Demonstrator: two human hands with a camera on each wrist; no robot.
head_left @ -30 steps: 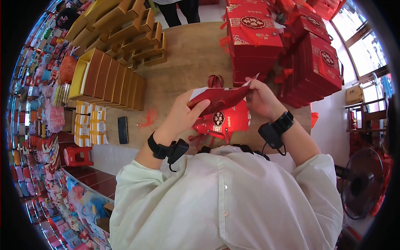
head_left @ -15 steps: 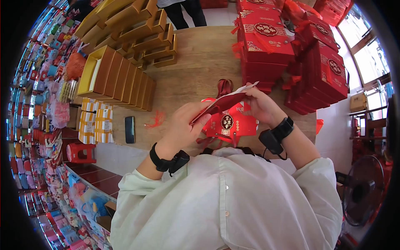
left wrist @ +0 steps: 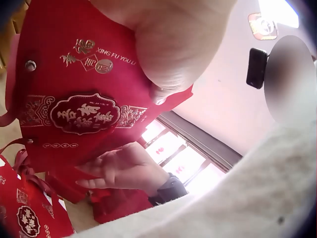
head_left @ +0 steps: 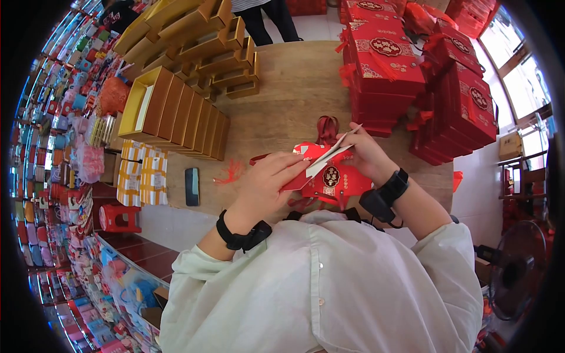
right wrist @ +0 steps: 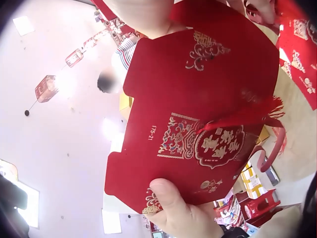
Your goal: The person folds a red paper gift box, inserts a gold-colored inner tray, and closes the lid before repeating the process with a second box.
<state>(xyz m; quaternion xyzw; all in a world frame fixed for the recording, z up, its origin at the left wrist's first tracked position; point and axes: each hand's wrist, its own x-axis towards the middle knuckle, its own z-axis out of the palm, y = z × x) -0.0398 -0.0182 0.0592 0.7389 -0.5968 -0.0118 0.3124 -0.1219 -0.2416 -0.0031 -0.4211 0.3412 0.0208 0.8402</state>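
Observation:
Between my hands is a folded red gift bag (right wrist: 173, 84) with gold lettering, a red tassel and a ribbon handle. My left hand (head_left: 268, 182) grips its near left side; in the right wrist view the left thumb (right wrist: 168, 196) lies on the printed face. My right hand (head_left: 371, 156) holds the far right edge, its fingertips at the white-lined flaps (head_left: 329, 162). In the left wrist view the right hand's fingers are partly hidden behind the red panel. Below the held bag, another red gift bag (head_left: 351, 183) lies flat on the table, partly covered in the head view.
Stacked red gift boxes (head_left: 385, 70) stand at the back right of the wooden table (head_left: 288, 88). Gold boxes (head_left: 176, 117) are stacked at the left. A phone (head_left: 192, 187), a red tassel (head_left: 231, 170) and a dark red ribbon (head_left: 327, 126) lie on the tabletop. A person stands beyond the table.
The held gift bag has tilted, so its white inner flaps now show from above. My right hand has come down and nearer, and the head view has shifted slightly.

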